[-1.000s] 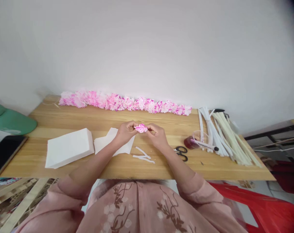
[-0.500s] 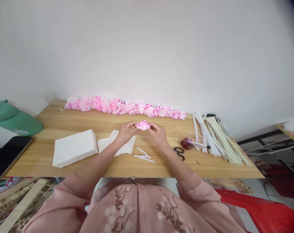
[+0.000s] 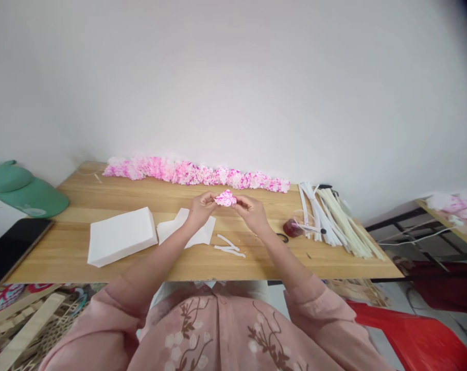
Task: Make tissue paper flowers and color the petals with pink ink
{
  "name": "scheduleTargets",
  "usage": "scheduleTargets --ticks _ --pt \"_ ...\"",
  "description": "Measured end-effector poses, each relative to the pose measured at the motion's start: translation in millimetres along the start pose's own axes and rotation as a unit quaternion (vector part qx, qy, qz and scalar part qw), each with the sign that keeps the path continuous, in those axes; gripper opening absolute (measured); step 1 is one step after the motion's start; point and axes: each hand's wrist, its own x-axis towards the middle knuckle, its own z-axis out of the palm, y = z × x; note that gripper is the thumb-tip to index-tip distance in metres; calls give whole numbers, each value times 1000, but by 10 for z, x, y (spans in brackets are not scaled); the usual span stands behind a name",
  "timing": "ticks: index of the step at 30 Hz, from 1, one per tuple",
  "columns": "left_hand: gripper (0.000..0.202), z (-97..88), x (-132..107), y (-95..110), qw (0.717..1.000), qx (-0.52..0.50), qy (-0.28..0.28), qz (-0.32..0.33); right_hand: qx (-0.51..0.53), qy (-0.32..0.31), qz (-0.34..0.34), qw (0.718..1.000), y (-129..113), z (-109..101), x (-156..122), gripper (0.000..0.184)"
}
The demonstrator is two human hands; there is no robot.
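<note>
Between my two hands, above the middle of the table, is a small pink-and-white paper flower (image 3: 225,198). My left hand (image 3: 203,207) pinches its left edge with thumb and fingers. On the other side my right hand (image 3: 251,210) is closed on the right edge. Under the left forearm lie loose white paper sheets (image 3: 202,234), beside a thick stack of white paper (image 3: 121,234). A few narrow white strips (image 3: 229,246) rest on the wood below the flower. Black scissors (image 3: 282,237) are mostly hidden by my right forearm.
Along the wall runs a row of pink-and-white flowers (image 3: 194,172). To the right stand a jar of dark red liquid (image 3: 293,228) and bundles of white strips (image 3: 320,211) and cream strips (image 3: 347,221). A green cap (image 3: 28,190) and a phone (image 3: 15,247) are at the left.
Both hands keep hold of the flower, almost in place. The view has shifted slightly, so the right-hand items appear further left, and my right forearm now covers more of the scissors.
</note>
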Motion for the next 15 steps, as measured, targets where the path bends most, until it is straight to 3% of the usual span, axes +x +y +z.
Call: scheduleTargets --ticks 7,15 --pt "21 28 -14 30 1000 16 10 -2 -22 -2 12 1000 -77 63 -8 19" --pt "23 6 23 -3 1000 22 5 -13 -25 -28 15 999 -5 55 45 23"
